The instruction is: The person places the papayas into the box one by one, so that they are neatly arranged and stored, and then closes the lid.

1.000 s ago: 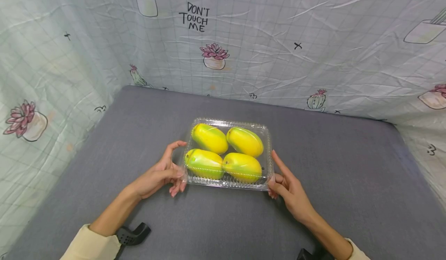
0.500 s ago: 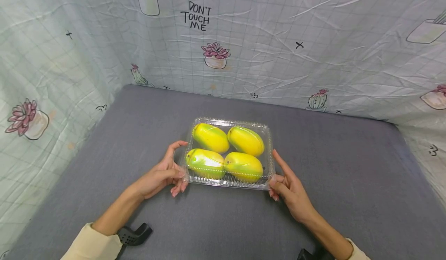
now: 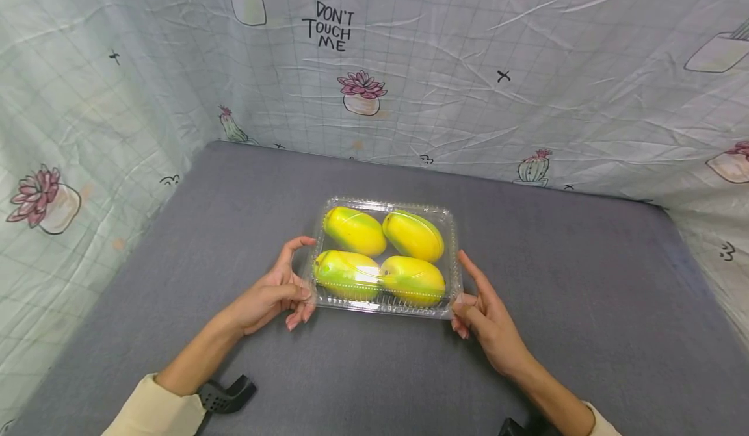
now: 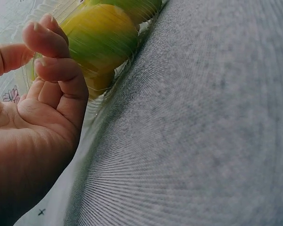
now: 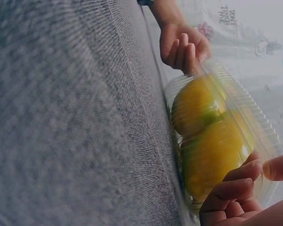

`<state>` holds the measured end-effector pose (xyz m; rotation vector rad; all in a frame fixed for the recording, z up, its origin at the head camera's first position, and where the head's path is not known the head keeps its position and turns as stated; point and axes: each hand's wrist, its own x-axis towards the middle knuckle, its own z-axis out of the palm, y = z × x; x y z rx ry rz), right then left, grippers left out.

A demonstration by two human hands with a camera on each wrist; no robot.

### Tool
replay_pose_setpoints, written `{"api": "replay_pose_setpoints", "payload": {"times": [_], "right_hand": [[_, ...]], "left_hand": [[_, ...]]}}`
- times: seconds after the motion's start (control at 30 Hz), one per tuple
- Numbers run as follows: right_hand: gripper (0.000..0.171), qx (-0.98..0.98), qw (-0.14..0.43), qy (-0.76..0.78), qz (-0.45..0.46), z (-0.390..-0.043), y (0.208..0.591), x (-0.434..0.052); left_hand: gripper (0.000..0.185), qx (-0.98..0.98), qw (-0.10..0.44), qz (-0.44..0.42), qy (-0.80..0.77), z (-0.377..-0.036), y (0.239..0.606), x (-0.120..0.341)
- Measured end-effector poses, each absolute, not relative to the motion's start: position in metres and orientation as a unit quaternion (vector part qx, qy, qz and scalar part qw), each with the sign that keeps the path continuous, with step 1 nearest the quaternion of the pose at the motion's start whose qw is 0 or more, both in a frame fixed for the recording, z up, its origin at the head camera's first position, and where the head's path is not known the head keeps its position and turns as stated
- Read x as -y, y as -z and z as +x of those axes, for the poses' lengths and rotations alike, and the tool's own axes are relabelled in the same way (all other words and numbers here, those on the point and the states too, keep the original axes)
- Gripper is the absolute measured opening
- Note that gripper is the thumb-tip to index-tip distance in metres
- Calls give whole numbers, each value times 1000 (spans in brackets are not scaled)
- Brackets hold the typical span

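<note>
We are looking down at a clear plastic clamshell box (image 3: pixel 387 257) lying flat near the middle of the grey bench (image 3: pixel 573 306), its lid closed over four yellow-green mangoes (image 3: pixel 380 254) packed two by two. Our left hand (image 3: pixel 275 293) is sitting at the box's near left corner, thumb stretched along the left side and the other fingers curling in against the front edge; the left wrist view is showing those curled fingertips (image 4: pixel 56 70) pressing on the ribbed plastic, with a mango right behind them. Our right hand (image 3: pixel 482 309) is mirroring it at the near right corner, forefinger lying straight along the right side and thumb and curled fingers pinching the corner rim, as the right wrist view is also showing. The two hands are well apart, each clamped on its own end of the box, and the box is resting on the bench between them.

A wrinkled cloth backdrop (image 3: pixel 526 65) printed with cacti, potted flowers and the words "DON'T TOUCH ME" is hanging behind and to both sides of the bench. Pale cream sleeves (image 3: pixel 155 410) are covering our forearms at the near edge.
</note>
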<state>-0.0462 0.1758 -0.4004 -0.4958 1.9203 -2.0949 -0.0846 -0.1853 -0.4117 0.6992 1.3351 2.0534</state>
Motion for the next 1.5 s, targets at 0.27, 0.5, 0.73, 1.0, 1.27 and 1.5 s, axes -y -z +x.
{"api": "replay_pose_setpoints", "payload": {"times": [0.27, 0.5, 0.73, 1.0, 1.27, 1.5], "right_hand": [[68, -667, 130, 718, -154, -46, 399, -175], [69, -666, 140, 721, -135, -45, 398, -174], [71, -661, 142, 725, -133, -45, 397, -173], [71, -661, 142, 725, -132, -45, 397, -174], [71, -661, 147, 725, -127, -46, 397, -174], [72, -662, 148, 724, -122, -46, 397, -174]], "left_hand": [[69, -501, 292, 255, -774, -85, 411, 185], [69, -496, 292, 248, -779, -86, 409, 185], [69, -496, 281, 242, -785, -84, 410, 183], [68, -509, 259, 229, -788, -82, 412, 180], [67, -514, 255, 220, -788, -81, 413, 180], [67, -500, 254, 233, -794, -82, 415, 180]]}}
